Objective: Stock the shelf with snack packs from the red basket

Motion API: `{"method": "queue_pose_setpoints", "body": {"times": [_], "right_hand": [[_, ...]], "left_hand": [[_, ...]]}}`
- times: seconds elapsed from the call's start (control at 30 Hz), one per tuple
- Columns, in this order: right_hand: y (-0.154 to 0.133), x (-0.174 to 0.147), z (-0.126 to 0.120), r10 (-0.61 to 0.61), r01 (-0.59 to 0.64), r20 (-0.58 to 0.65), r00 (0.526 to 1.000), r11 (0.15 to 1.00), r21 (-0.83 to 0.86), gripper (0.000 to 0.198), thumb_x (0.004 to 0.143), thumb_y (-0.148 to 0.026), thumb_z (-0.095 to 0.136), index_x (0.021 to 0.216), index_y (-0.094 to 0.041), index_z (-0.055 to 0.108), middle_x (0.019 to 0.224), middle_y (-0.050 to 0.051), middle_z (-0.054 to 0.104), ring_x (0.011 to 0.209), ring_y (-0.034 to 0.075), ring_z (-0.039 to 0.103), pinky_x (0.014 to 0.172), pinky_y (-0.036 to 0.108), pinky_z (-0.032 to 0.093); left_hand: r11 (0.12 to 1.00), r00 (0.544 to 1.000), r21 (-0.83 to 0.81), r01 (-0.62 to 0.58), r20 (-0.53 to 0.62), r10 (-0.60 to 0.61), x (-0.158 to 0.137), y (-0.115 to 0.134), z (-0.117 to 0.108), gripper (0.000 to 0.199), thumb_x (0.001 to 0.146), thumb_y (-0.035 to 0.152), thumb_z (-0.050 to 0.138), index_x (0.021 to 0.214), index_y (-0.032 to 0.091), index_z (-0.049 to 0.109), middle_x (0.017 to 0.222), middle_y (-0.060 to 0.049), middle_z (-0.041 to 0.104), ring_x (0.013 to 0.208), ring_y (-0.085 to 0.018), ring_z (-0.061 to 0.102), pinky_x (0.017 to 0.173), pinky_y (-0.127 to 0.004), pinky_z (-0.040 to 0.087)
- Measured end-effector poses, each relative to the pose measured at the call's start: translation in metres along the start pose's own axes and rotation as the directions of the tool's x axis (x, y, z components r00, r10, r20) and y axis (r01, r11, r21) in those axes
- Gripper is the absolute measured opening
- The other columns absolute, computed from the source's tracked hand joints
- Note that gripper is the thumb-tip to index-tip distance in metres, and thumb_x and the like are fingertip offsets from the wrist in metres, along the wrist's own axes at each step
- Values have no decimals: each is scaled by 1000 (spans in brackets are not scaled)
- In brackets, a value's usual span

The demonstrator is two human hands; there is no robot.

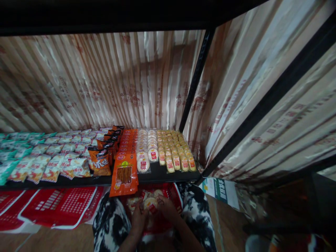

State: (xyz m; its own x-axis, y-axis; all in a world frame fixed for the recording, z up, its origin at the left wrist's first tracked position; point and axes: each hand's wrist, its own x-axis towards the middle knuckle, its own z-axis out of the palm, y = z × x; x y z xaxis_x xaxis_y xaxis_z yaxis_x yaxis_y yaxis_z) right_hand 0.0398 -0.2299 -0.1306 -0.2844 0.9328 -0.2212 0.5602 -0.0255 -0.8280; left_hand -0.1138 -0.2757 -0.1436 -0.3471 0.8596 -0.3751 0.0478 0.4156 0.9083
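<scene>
Low between my knees, my left hand (139, 213) and my right hand (166, 207) are closed on opposite sides of a round rice cracker packet (150, 203), clear wrap with a red label. The packet is above a red basket (179, 196) in which more wrapped crackers lie. Ahead on the shelf are rows of similar round white rice cracker packets (143, 163). To their right stand rows of oblong yellow cracker packets (176, 162). Orange flat packs of stick snacks (124, 175) lie to their left, overhanging the shelf edge.
Farther left, the black shelf (157, 176) carries orange-black snack bags (101, 162), white snack bags (54, 166) and green ones (10, 164). Red baskets (63, 203) sit below on the floor. A dark metal post (195, 84) rises at the shelf's right end before striped sheeting (136, 80).
</scene>
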Motion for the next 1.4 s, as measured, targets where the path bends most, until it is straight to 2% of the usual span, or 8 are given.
{"method": "queue_pose_setpoints", "body": {"times": [0.2,0.33,0.57,0.73,0.87,1.03,1.2,1.4], "right_hand": [[-3,2,0,17,-28,62,998,983,181,3,67,-21,46,68,-22,49,66,-2,59,61,13,54,58,22,42],[-2,4,2,29,-32,17,999,989,147,7,69,-22,45,69,-21,52,67,-1,61,62,13,54,60,22,43],[-8,2,-7,1,3,-29,1000,989,145,20,68,-23,44,81,-19,58,77,2,65,68,15,60,63,24,47],[-13,-1,-11,-36,48,-49,998,965,257,27,68,-26,45,90,-19,59,89,5,67,79,18,64,69,28,50],[-20,-4,-19,-57,66,-33,998,924,377,28,68,-30,45,91,-20,58,86,6,69,76,19,65,69,32,52],[-31,-3,-33,-38,67,-85,996,924,377,24,70,-32,50,88,-20,58,82,4,69,75,19,66,70,31,53],[-43,1,-44,-61,135,-197,978,913,384,20,73,-32,53,86,-20,59,81,4,68,73,18,65,70,31,53],[-58,12,-52,-91,186,-256,962,907,379,22,75,-37,54,89,-20,59,84,4,69,76,18,65,71,31,53]], "left_hand": [[999,998,-26,35,-45,-36,-4,11,1,44,54,25,66,96,16,54,94,-12,66,96,-29,60,82,-33,45],[1000,998,-22,-13,-69,12,-4,14,2,40,56,24,63,95,16,55,92,-11,66,89,-27,61,80,-32,46],[991,990,83,-107,-88,114,-5,23,4,42,66,26,53,105,11,51,101,-15,64,89,-23,62,81,-31,46],[969,987,202,-142,-40,153,-12,36,5,37,74,28,44,106,11,50,89,-11,67,77,-21,64,75,-33,48],[961,973,167,-220,-35,229,-12,38,6,37,73,31,46,105,12,51,93,-12,66,82,-21,64,77,-33,49],[943,945,96,-318,-43,323,-16,51,10,47,72,29,46,114,8,47,106,-16,62,88,-21,62,80,-34,50],[923,921,53,-381,-73,384,-20,73,16,50,74,27,45,120,8,44,106,-15,61,92,-21,61,84,-35,49],[894,890,74,-442,-91,447,-5,90,21,50,75,21,45,123,8,43,111,-16,59,101,-21,58,88,-36,47]]}}
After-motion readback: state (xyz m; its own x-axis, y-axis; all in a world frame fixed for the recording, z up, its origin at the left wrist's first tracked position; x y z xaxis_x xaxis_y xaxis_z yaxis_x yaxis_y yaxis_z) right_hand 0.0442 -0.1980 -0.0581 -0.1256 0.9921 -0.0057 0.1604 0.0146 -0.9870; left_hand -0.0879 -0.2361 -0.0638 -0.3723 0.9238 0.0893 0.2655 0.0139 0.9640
